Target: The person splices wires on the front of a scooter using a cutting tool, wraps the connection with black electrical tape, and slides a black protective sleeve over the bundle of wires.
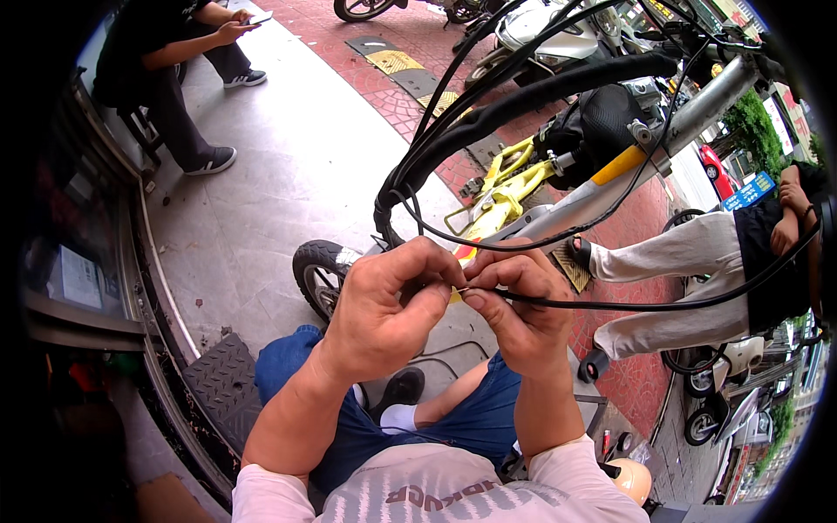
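Both hands meet in front of a folding scooter, fingertips almost touching. My right hand (pixel 527 309) is closed in a pinch on a black cable (pixel 615 305), which runs off to the right in a long curve. My left hand (pixel 388 301) is closed too, thumb against forefinger, at the cable's thin end; the fingers hide most of what they pinch. Just beyond the hands is the scooter's grey stem (pixel 602 196), with a yellow folding frame (pixel 514 187). A thick bundle of black-wrapped cables (pixel 523 100) arches over it. Its black wheel (pixel 316 275) shows beyond my left hand.
A seated person (pixel 161 70) holds a phone at the upper left. Another person in light trousers (pixel 689 270) stands close on the right. A ridged black ramp plate (pixel 228 379) lies at the lower left by a doorway. Parked motor scooters (pixel 558 39) stand beyond.
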A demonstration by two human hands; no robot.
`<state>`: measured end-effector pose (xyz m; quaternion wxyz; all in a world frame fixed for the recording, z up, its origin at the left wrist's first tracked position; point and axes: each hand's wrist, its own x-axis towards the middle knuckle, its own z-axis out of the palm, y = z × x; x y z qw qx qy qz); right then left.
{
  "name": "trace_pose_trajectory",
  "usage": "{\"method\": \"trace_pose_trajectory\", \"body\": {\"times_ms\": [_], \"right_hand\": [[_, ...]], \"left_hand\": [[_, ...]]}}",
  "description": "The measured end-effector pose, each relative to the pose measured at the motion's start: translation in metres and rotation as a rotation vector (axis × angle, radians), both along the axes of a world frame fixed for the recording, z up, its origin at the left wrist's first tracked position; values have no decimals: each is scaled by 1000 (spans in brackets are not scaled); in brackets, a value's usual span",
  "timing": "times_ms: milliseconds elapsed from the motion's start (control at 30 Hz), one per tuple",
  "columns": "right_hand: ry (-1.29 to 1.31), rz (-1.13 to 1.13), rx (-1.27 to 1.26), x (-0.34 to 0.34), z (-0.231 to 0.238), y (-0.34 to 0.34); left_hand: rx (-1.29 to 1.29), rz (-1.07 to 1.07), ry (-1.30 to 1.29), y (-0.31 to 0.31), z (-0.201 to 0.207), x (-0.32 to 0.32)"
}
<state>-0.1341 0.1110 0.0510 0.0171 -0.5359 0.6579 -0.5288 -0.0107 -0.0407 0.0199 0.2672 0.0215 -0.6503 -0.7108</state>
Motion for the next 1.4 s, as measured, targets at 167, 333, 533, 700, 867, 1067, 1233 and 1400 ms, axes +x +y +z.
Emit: {"method": "trace_pose_trajectory", "body": {"times_ms": [167,333,533,700,867,1067,1233,1400], "right_hand": [[-12,-1,-13,1,-1,-1],[-2,-4,-45,1,-2,-2],[-16,-8,-43,4,0,-2],[-38,-21,-48,4,0,-2],[-12,-9,-50,4,1,-3],[-10,-19,-16,4,3,-1],[-79,-33,29,4,3,0],[-205,-65,21,7,2,-1]], "left_hand": [[41,18,36,3,-2,-1],[-85,-5,-44,-3,2,4],[-130,51,-1,0,3,3],[-183,50,1,-1,1,2],[-230,50,27,-1,13,6],[-167,79,30,2,5,2],[-233,113,58,1,6,2],[-282,158,70,2,6,2]]}}
